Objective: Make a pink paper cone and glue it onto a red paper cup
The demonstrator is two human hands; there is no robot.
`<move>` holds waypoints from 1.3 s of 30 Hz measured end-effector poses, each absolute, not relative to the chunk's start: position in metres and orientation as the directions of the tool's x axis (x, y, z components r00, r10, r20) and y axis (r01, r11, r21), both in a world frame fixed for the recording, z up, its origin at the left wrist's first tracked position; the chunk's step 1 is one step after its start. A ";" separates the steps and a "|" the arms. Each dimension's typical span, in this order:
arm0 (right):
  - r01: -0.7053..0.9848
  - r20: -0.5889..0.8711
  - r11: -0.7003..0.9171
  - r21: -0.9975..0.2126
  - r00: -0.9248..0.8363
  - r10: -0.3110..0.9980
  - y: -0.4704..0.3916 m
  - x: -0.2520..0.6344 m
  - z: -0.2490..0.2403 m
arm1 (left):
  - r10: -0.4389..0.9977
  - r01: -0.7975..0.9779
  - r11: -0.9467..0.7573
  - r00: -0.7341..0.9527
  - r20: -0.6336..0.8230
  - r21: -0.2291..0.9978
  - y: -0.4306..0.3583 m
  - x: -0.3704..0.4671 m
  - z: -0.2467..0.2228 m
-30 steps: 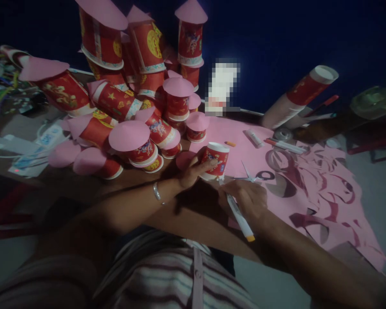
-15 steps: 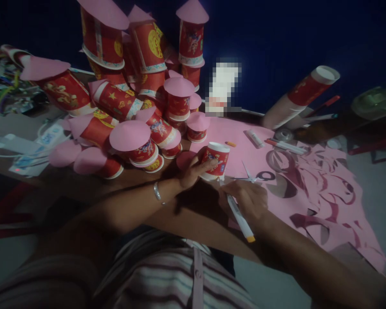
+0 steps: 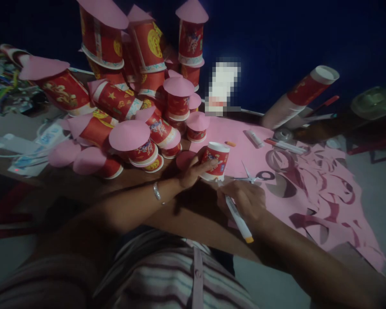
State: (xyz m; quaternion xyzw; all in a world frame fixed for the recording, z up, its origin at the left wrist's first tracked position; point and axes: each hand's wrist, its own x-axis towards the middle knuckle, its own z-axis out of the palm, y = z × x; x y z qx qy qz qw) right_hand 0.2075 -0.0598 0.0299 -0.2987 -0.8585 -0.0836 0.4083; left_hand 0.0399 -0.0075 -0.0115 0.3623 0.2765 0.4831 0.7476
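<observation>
The right hand point(image 3: 244, 199) has shifted slightly leftward over the last half second, taking the marker point(image 3: 239, 219) with it. The left hand point(image 3: 194, 169) and the red paper cup point(image 3: 216, 159) stay practically where they were, so the small movement comes from the marker side alone. That suggests detail work in progress on a cup kept steady.

The left hand is closed around the cup's left side, thumb across the printed front. The right hand grips the marker, its orange end pointing down toward the person's body and its working end at the cup's lower, white-edged band. The fingers partly cover that spot, and whether the tip touches at this instant is too small to tell.

The cup is above the near part of the brown surface point(image 3: 180, 214), beside the pink paper point(image 3: 221, 128); whether it rests there or is lifted is unclear. An orange cap point(image 3: 230, 143) lies on the paper just behind it, and open scissors point(image 3: 251, 177) lie just beyond the right hand. A flat pink piece point(image 3: 185, 159) sits next to the left hand, close to the cups with pink cone tops point(image 3: 129, 137). Nothing among these has visibly moved.
</observation>
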 end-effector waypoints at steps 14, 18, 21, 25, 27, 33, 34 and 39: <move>0.431 0.800 0.897 -0.097 -0.503 0.329 -0.062 0.210 0.032 | 0.910 -0.567 0.334 0.403 -0.099 0.753 -0.007 0.039 -0.011; 0.401 0.787 0.903 -0.152 -0.504 0.356 -0.063 0.207 0.028 | 0.924 -0.598 0.322 0.368 -0.105 0.734 -0.006 0.041 -0.013; 0.398 0.782 0.902 -0.166 -0.504 0.366 -0.063 0.207 0.023 | 0.921 -0.603 0.335 0.372 -0.116 0.724 -0.006 0.041 -0.011; 0.402 0.768 0.900 -0.171 -0.518 0.377 -0.064 0.208 0.020 | 0.913 -0.608 0.337 0.397 -0.093 0.719 -0.006 0.041 -0.007; 0.398 0.762 0.900 -0.176 -0.524 0.380 -0.064 0.208 0.020 | 0.904 -0.589 0.337 0.421 -0.078 0.734 -0.006 0.040 -0.007; 0.367 0.758 0.915 -0.170 -0.544 0.359 -0.063 0.207 0.021 | 0.904 -0.500 0.317 0.416 -0.098 0.806 -0.007 0.040 -0.003; 0.373 0.762 0.912 -0.169 -0.538 0.361 -0.063 0.207 0.021 | 0.903 -0.491 0.326 0.415 -0.113 0.808 -0.007 0.040 -0.002; 0.479 0.769 0.861 -0.171 -0.480 0.421 -0.061 0.211 0.023 | 0.898 -0.512 0.344 0.425 -0.116 0.787 -0.006 0.039 -0.002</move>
